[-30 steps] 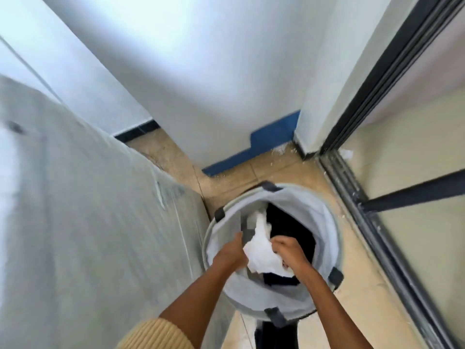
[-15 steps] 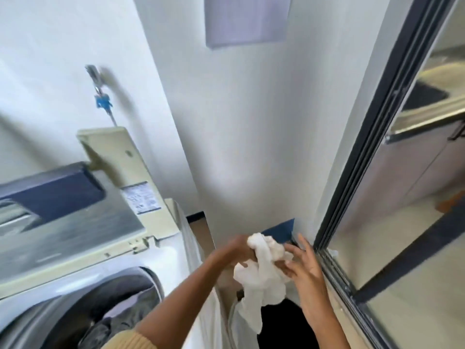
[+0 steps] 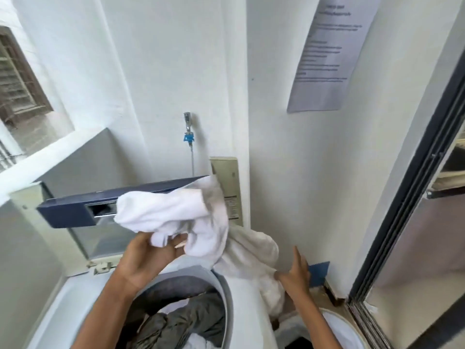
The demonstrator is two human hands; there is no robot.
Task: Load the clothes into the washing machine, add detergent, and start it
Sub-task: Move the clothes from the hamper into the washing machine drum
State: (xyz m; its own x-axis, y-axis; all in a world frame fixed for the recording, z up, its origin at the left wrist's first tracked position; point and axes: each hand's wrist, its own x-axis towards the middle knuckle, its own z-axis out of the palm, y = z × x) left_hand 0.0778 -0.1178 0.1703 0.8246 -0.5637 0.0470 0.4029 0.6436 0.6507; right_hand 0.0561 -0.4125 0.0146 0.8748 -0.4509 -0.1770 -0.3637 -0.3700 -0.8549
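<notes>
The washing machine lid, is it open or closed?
Open: the lid stands raised behind the drum opening, and grey clothes show inside.

The round drum opening at the bottom middle is open from above, with grey clothes low inside. The raised lid blocks the back. The wall closes the right side.

white garment: crumpled, held up in the air above the drum, trailing right toward the basket
washing machine: white top-loader, lid raised
drum load: grey clothes inside
</notes>
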